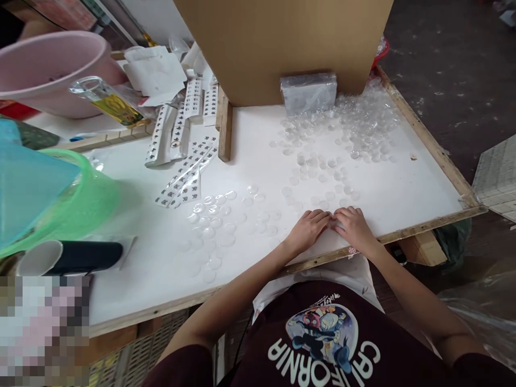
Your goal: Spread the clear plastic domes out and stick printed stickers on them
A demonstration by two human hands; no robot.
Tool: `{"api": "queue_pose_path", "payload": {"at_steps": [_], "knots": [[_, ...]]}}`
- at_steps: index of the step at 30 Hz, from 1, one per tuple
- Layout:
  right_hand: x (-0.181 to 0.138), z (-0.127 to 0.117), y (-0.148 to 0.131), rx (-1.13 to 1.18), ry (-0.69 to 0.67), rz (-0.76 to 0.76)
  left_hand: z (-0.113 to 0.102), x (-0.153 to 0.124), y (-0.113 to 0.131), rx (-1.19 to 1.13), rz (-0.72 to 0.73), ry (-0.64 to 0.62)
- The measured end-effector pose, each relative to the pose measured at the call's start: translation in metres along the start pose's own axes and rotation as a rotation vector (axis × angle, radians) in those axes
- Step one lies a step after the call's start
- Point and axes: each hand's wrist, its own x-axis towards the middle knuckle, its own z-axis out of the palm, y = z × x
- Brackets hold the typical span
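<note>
I am watching both hands at the near edge of the bench (419, 177), on the near side of the cardboard box (290, 48): the left hand (309, 231) and the right hand (351, 228) are meeting, fingers curled, their tips pinching a small clear piece (332, 219) between them. The fingers are covering most of it, so I am not making out its full shape. I am judging it very light, thin and slightly springy, with a smooth face that could be slipping or smudging under a flat press; I am favouring a hold by its rim, thumb against forefinger. Out in front of the box and to its left, loose discs (208, 232) are lying spread, clear and nearly flat, probably needing a fingernail under the edge. Farther off, left of the box, printed strips (187, 172) are lying in a crossed bunch. Close in front of the box, toward its right, a crowded heap of discs (366, 123) is sitting near a plastic-wrapped pack (308, 94), which is standing against the box.
</note>
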Motion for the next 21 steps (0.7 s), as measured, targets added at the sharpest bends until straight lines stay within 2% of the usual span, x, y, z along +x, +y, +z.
{"api": "queue_pose_path", "payload": {"at_steps": [5,10,13,18,21], "knots": [[0.004,-0.001,-0.004,0.029,-0.005,0.010,-0.007,-0.015,-0.010,0.028,-0.045,0.020],[0.005,-0.004,-0.007,0.259,-0.040,0.070,-0.014,-0.033,-0.007,0.039,-0.108,0.064],[0.005,-0.007,-0.007,0.322,-0.032,0.092,-0.012,-0.027,-0.001,0.018,-0.090,0.057],[-0.004,-0.009,0.002,0.240,0.048,0.090,-0.006,-0.008,0.005,-0.016,0.045,-0.066],[-0.011,-0.006,0.005,0.211,0.104,0.079,-0.003,-0.006,0.004,-0.081,0.014,-0.039]]}}
